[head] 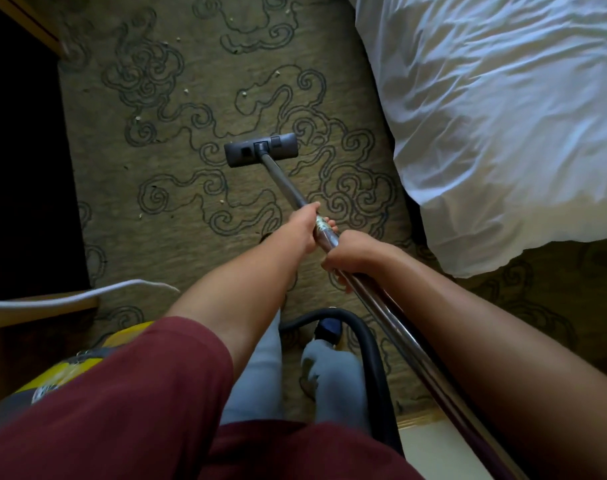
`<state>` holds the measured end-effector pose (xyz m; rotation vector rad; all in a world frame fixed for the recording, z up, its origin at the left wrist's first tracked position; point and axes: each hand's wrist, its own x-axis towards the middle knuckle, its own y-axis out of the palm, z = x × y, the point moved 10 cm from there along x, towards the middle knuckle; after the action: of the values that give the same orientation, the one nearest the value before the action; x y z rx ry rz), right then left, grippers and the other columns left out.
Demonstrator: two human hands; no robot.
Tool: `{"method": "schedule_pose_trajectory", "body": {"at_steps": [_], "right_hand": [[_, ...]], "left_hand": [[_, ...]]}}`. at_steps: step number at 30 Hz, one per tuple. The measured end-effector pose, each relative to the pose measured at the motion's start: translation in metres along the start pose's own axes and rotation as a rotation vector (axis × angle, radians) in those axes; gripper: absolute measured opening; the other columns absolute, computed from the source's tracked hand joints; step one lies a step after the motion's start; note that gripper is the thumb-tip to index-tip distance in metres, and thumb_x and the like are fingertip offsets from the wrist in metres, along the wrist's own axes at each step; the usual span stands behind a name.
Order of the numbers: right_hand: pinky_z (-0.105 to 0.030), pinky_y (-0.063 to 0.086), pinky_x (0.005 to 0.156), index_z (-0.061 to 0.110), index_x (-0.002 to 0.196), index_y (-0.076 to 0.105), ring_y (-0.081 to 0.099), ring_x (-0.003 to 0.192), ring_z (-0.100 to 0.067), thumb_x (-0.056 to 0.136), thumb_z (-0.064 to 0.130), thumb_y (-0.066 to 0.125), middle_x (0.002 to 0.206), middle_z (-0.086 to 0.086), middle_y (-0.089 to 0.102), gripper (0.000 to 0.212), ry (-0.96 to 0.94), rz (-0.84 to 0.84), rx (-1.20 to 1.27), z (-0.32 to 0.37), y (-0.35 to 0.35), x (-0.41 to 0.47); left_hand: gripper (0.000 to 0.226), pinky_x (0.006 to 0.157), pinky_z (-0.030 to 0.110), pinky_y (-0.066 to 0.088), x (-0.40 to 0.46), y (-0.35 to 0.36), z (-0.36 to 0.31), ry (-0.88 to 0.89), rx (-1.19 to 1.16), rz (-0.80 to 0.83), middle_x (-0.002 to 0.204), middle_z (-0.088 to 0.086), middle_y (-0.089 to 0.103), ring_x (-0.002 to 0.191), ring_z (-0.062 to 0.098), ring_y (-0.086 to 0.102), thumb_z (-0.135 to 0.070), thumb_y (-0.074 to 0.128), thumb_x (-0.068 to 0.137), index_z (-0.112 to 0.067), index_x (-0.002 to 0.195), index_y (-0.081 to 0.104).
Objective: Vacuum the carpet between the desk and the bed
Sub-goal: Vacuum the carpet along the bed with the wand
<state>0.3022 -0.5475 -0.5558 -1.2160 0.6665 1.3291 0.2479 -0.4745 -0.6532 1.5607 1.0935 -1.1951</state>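
Note:
A grey vacuum floor head point(261, 148) rests flat on the olive carpet point(177, 216) with dark swirl patterns, midway between desk and bed. A metal wand point(286, 185) runs from it back toward me. My left hand point(304, 228) grips the wand further down toward the head. My right hand point(352, 256) grips it just behind. Small pale crumbs point(186, 91) lie scattered on the carpet ahead and to the left of the head.
The bed with rumpled white sheets point(503, 116) fills the right side. The dark wooden desk point(21, 150) lines the left. A white cable point(87, 296) hangs by the desk. A yellow vacuum body point(87, 355) and black hose point(371, 344) are near my feet.

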Motion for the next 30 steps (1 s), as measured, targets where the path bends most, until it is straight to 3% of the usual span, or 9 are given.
{"method": "schedule_pose_trajectory", "body": {"at_steps": [4, 7, 10, 12, 16, 19, 22, 25, 30], "right_hand": [[-0.039, 0.061, 0.051, 0.000, 0.098, 0.052, 0.072, 0.060, -0.030, 0.083, 0.015, 0.067, 0.084, -0.023, 0.069, 0.026, 0.107, 0.057, 0.037, 0.006, 0.001, 0.026], [-0.026, 0.054, 0.040, 0.002, 0.094, 0.057, 0.067, 0.045, -0.018, 0.081, 0.024, 0.069, 0.075, -0.015, 0.069, 0.028, 0.116, 0.061, -0.055, 0.025, -0.004, 0.040], [-0.037, 0.063, 0.065, 0.008, 0.090, 0.054, 0.072, 0.069, -0.022, 0.081, 0.030, 0.070, 0.082, -0.012, 0.068, 0.029, 0.118, 0.033, -0.116, 0.050, -0.004, 0.057], [-0.043, 0.062, 0.073, 0.008, 0.098, 0.054, 0.071, 0.078, -0.025, 0.080, 0.029, 0.071, 0.087, -0.013, 0.067, 0.032, 0.139, 0.046, -0.095, 0.060, 0.001, 0.067], [-0.036, 0.060, 0.060, 0.007, 0.111, 0.054, 0.068, 0.070, -0.023, 0.072, 0.029, 0.073, 0.083, -0.011, 0.063, 0.049, 0.178, 0.001, -0.100, 0.069, 0.000, 0.073], [-0.029, 0.049, 0.059, 0.009, 0.119, 0.049, 0.060, 0.075, -0.020, 0.070, 0.031, 0.071, 0.080, -0.004, 0.052, 0.059, 0.177, -0.083, -0.189, 0.067, -0.003, 0.067], [-0.035, 0.056, 0.074, 0.008, 0.124, 0.044, 0.064, 0.089, -0.023, 0.072, 0.029, 0.071, 0.091, -0.006, 0.054, 0.062, 0.169, -0.076, -0.138, 0.047, 0.008, 0.060], [-0.040, 0.059, 0.079, 0.006, 0.124, 0.041, 0.068, 0.087, -0.027, 0.076, 0.024, 0.071, 0.100, -0.011, 0.059, 0.060, 0.180, -0.037, -0.047, 0.013, 0.024, 0.043], [-0.031, 0.054, 0.062, 0.008, 0.127, 0.042, 0.064, 0.081, -0.023, 0.076, 0.033, 0.070, 0.094, -0.007, 0.056, 0.064, 0.204, -0.025, -0.124, -0.048, 0.050, 0.010]], "left_hand": [[0.034, 0.053, 0.032, 0.045, 0.030, -0.005, -0.021, 0.009, 0.015, -0.039, 0.069, 0.008, 0.048, 0.058, 0.020, 0.049, -0.032, 0.050, 0.102, -0.004, 0.083, 0.049], [0.025, 0.047, 0.029, 0.046, 0.055, -0.015, -0.041, 0.005, 0.010, -0.066, 0.068, 0.007, 0.047, 0.056, 0.018, 0.049, -0.026, 0.051, 0.102, -0.007, 0.086, 0.049], [0.023, 0.045, 0.027, 0.046, 0.080, -0.029, -0.059, -0.029, 0.013, -0.073, 0.066, 0.006, 0.049, 0.055, 0.017, 0.050, -0.026, 0.053, 0.101, -0.007, 0.089, 0.052], [0.023, 0.048, 0.028, 0.047, 0.091, -0.036, -0.069, -0.045, 0.027, -0.086, 0.069, 0.007, 0.053, 0.057, 0.017, 0.054, -0.027, 0.056, 0.099, -0.006, 0.092, 0.055], [0.018, 0.051, 0.029, 0.050, 0.104, -0.046, -0.079, -0.039, 0.039, -0.091, 0.073, 0.009, 0.057, 0.060, 0.019, 0.059, -0.021, 0.062, 0.094, -0.003, 0.096, 0.058], [0.018, 0.053, 0.030, 0.049, 0.101, -0.044, -0.061, -0.051, 0.064, -0.076, 0.070, 0.008, 0.056, 0.059, 0.019, 0.057, -0.018, 0.062, 0.092, -0.003, 0.101, 0.058], [0.026, 0.058, 0.031, 0.051, 0.098, -0.039, -0.028, -0.099, -0.013, -0.018, 0.076, 0.008, 0.057, 0.064, 0.020, 0.058, -0.026, 0.065, 0.091, -0.005, 0.104, 0.058], [0.035, 0.060, 0.032, 0.053, 0.089, -0.037, 0.016, -0.133, -0.042, 0.021, 0.081, 0.010, 0.060, 0.067, 0.022, 0.062, -0.033, 0.067, 0.090, -0.003, 0.107, 0.060], [0.025, 0.052, 0.033, 0.052, 0.078, -0.035, 0.048, -0.016, 0.185, -0.025, 0.079, 0.014, 0.061, 0.059, 0.025, 0.062, -0.020, 0.062, 0.096, -0.001, 0.109, 0.054]]}}
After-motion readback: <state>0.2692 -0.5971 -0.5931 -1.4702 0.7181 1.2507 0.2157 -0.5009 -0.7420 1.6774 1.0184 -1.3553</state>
